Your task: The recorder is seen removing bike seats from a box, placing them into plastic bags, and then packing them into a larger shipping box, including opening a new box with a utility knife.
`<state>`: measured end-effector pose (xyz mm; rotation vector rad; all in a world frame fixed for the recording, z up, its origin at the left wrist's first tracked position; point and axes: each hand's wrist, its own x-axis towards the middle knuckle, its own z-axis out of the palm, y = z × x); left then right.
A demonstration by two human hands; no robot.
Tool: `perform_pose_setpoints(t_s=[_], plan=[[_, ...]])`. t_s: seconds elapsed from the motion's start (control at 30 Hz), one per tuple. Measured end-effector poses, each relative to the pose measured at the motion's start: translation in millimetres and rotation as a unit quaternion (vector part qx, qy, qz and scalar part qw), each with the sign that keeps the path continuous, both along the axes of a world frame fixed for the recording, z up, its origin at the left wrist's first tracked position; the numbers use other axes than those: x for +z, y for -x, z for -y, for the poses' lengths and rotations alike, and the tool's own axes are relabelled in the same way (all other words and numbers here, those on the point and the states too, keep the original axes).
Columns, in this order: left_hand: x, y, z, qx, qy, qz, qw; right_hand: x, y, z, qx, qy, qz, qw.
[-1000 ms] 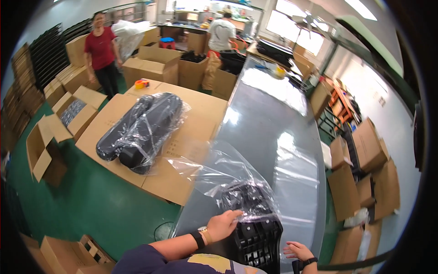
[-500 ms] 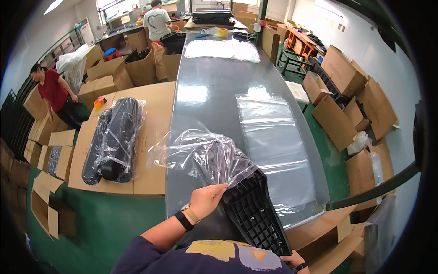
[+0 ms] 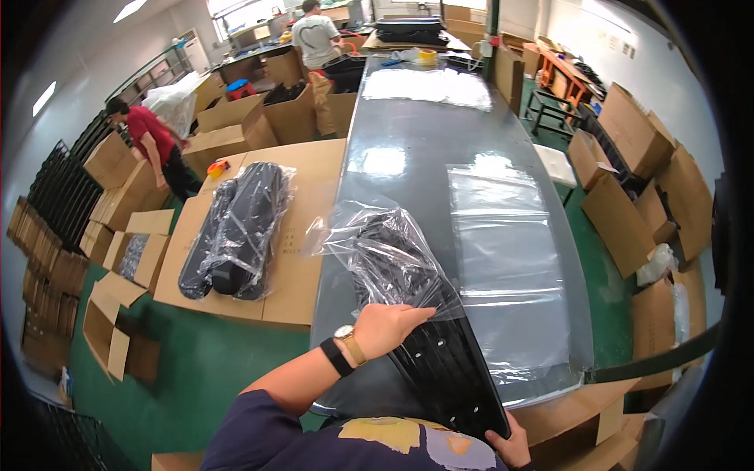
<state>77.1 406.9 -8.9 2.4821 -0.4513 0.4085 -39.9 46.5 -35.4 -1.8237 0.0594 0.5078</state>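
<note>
A long black plastic panel (image 3: pixel 444 365) slants over the near end of the grey table, its far part inside a clear plastic bag (image 3: pixel 385 255). My left hand (image 3: pixel 390 326) pinches the bag's open edge against the panel, with a watch and a black band on that wrist. At the panel's near end, by the table's front edge, my right hand (image 3: pixel 510 441) grips it, thumb on top; its other fingers are partly hidden. The bag's loose far end is crumpled and spreads past the table's left edge. Flat clear bags (image 3: pixel 506 263) lie to the right.
Left of the grey table (image 3: pixel 400 133), wrapped black parts (image 3: pixel 243 235) and a tape roll (image 3: pixel 217 168) rest on cardboard (image 3: pixel 290 275). Open cartons (image 3: pixel 145 251) stand on the green floor. One person (image 3: pixel 153 137) bends at the left; another (image 3: pixel 316 39) is at the back.
The panel sits deeper in the bag, and the bag's loose far end has shortened. Both hands keep their hold. The whole view has shifted, so the surroundings appear farther right.
</note>
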Motion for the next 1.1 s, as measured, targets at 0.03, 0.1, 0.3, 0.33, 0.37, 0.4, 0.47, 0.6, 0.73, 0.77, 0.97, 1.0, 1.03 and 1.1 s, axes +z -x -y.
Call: perform_pose_setpoints(t_s=[0.03, 0.1, 0.3, 0.33, 0.37, 0.4, 0.47, 0.6, 0.73, 0.77, 0.97, 1.0, 1.03, 1.1], plan=[[-2.3, 7.6, -8.7, -0.005, -0.014, -0.012, 1.0, -1.4, 1.2, 4.0, 0.027, -0.001, -0.034, 0.999], [3.0, 20.4, -13.1, 0.011, -0.047, -0.042, 0.998, -9.4, -8.1, 11.9, 0.033, -0.037, -0.071, 0.996], [-9.4, 58.7, 7.1, 0.102, -0.056, -0.078, 0.99, -44.0, -41.4, 21.1, 0.095, -0.076, -0.257, 0.959], [-11.0, 59.6, 14.3, 0.109, -0.046, -0.075, 0.99, -50.5, -46.7, 17.2, 0.107, -0.083, -0.259, 0.956], [-11.4, 58.5, 20.9, 0.117, -0.046, -0.068, 0.99, -54.0, -48.3, 10.7, 0.089, -0.115, -0.265, 0.953], [-9.8, 53.5, 22.7, 0.122, -0.054, -0.073, 0.988, -56.8, -49.9, 2.9, 0.069, -0.147, -0.273, 0.948], [-1.4, 38.8, 22.1, 0.132, -0.052, -0.031, 0.989, -71.2, -60.4, -13.1, 0.086, -0.183, -0.232, 0.951], [20.0, 19.2, -4.6, 0.152, -0.07, 0.017, 0.986, -70.8, -83.3, -70.3, 0.14, -0.237, -0.17, 0.946], [13.8, 32.9, -41.6, 0.155, -0.06, -0.021, 0.986, -35.9, -90.1, -136.7, 0.186, -0.11, 0.009, 0.976], [9.1, 39.1, -52.7, 0.157, -0.026, 0.006, 0.987, 4.1, -89.3, -167.1, 0.167, -0.123, -0.045, 0.977], [-0.2, 54.4, -119.0, 0.051, 0.037, 0.033, 0.997, -14.8, -39.6, -297.3, 0.075, -0.228, -0.177, 0.954], [-5.0, 62.5, -129.4, 0.049, 0.051, 0.037, 0.997, -17.5, -27.6, -317.7, 0.054, -0.227, -0.201, 0.951], [-9.0, 70.2, -140.2, 0.009, 0.025, 0.008, 1.0, -19.1, -18.8, -342.9, 0.042, -0.228, -0.202, 0.952], [-10.2, 88.3, -158.6, -0.03, -0.017, -0.031, 0.999, -33.8, -6.9, -380.0, 0.034, -0.216, -0.217, 0.951]])
